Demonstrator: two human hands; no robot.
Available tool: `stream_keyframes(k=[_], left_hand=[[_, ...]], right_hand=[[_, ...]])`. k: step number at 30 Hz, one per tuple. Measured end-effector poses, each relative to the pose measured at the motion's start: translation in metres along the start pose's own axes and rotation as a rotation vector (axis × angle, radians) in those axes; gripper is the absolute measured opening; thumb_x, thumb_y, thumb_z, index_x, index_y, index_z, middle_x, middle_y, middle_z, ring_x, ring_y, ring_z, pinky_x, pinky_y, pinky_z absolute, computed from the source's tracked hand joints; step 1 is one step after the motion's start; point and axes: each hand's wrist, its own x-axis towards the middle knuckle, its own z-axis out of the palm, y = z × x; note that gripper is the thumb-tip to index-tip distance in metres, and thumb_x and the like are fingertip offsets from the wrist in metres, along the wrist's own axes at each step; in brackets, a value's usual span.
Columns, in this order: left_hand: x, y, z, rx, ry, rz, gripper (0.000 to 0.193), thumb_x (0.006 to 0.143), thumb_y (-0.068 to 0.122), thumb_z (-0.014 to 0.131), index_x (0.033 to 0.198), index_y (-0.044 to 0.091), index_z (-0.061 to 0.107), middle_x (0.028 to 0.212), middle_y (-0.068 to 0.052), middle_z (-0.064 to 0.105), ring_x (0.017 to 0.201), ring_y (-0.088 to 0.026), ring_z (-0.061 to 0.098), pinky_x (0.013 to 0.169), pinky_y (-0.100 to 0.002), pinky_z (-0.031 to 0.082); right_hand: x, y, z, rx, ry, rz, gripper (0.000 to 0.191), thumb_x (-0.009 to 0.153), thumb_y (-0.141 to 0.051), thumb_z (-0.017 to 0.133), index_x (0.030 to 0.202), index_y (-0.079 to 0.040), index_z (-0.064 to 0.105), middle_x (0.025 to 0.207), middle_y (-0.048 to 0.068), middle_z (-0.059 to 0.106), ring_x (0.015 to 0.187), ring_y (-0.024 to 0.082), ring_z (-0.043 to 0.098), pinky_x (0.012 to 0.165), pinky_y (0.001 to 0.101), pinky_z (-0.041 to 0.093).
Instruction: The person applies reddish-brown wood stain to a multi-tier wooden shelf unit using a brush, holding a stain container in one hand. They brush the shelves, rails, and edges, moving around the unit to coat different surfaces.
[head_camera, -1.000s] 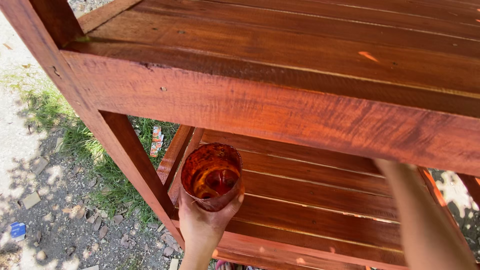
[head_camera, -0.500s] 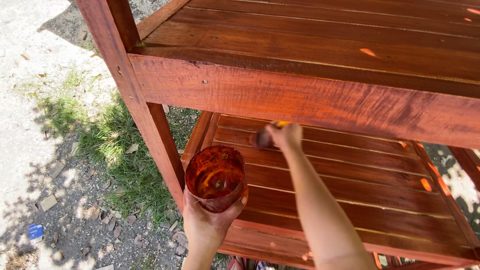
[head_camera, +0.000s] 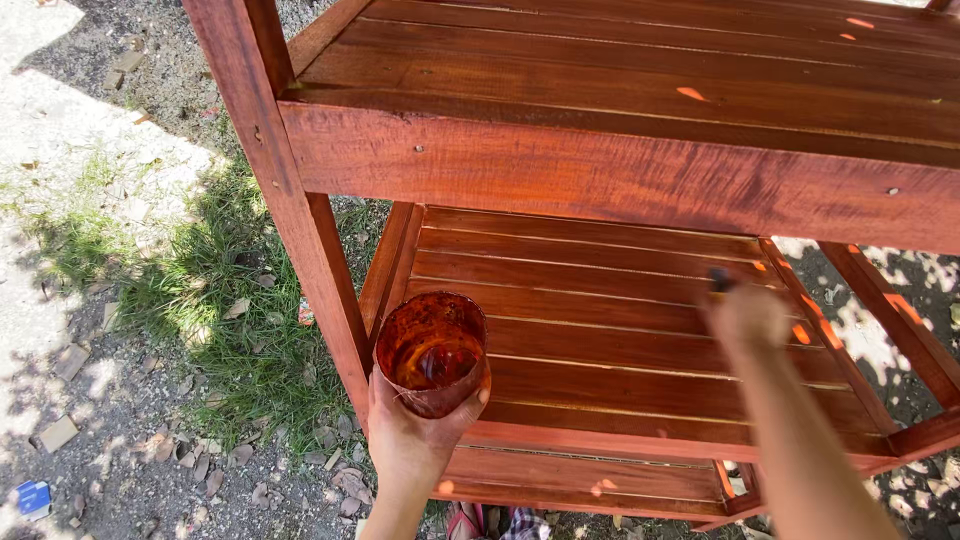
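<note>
My left hand (head_camera: 415, 440) grips a stain-smeared clear cup (head_camera: 432, 352) holding reddish-brown liquid, just in front of the shelf's left leg. My right hand (head_camera: 745, 315), blurred, reaches over the middle slatted shelf (head_camera: 560, 300) of a red-brown wooden rack and holds a small dark object (head_camera: 720, 279), likely a brush tip, close to the slats on the right side. The top shelf (head_camera: 620, 110) of the rack fills the upper view.
The rack's front left leg (head_camera: 290, 200) stands on ground with grass (head_camera: 230, 300), dry leaves and stones. A lower shelf (head_camera: 590, 480) shows beneath. A small blue scrap (head_camera: 33, 497) lies at the bottom left.
My right hand has swept from the shelf's middle to its right side. The cup in my left hand has stayed nearly still. The view has shifted slightly right.
</note>
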Motion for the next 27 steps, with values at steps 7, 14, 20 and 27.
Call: stream_keyframes(k=[7, 14, 20, 27], left_hand=[[-0.016, 0.001, -0.009, 0.084, 0.122, 0.048, 0.091, 0.053, 0.030, 0.096, 0.131, 0.006, 0.055, 0.121, -0.010, 0.070, 0.110, -0.026, 0.071, 0.093, -0.040, 0.057], [-0.034, 0.012, 0.008, 0.131, 0.177, 0.079, 0.093, 0.053, 0.030, 0.096, 0.132, 0.004, 0.054, 0.124, -0.014, 0.066, 0.112, -0.028, 0.067, 0.093, -0.041, 0.055], [-0.065, 0.028, 0.062, 0.105, 0.152, -0.015, 0.094, 0.055, 0.035, 0.095, 0.135, 0.008, 0.053, 0.125, -0.011, 0.069, 0.114, -0.027, 0.068, 0.096, -0.041, 0.055], [-0.100, 0.050, 0.106, 0.072, 0.187, -0.047, 0.096, 0.053, 0.033, 0.096, 0.136, 0.008, 0.053, 0.128, -0.012, 0.066, 0.117, -0.027, 0.066, 0.098, -0.042, 0.054]], right_hand=[[-0.060, -0.292, -0.057, 0.664, -0.018, -0.152, 0.064, 0.076, -0.063, 0.079, 0.081, 0.000, 0.073, 0.076, 0.019, 0.071, 0.067, 0.033, 0.071, 0.062, 0.0450, 0.062], [-0.064, -0.234, -0.040, 1.516, -0.249, -0.007, 0.024, 0.081, -0.020, 0.086, 0.091, -0.003, 0.071, 0.077, 0.011, 0.074, 0.059, 0.018, 0.070, 0.048, 0.0348, 0.063], [-0.002, 0.007, 0.035, 1.073, -0.026, 0.108, 0.045, 0.085, -0.039, 0.087, 0.067, -0.006, 0.063, 0.054, 0.007, 0.064, 0.041, 0.016, 0.060, 0.039, 0.0322, 0.050], [0.024, 0.193, 0.042, 0.132, 0.051, 0.068, 0.033, 0.091, -0.037, 0.070, 0.091, -0.006, 0.081, 0.090, 0.021, 0.076, 0.086, 0.038, 0.077, 0.070, 0.0492, 0.063]])
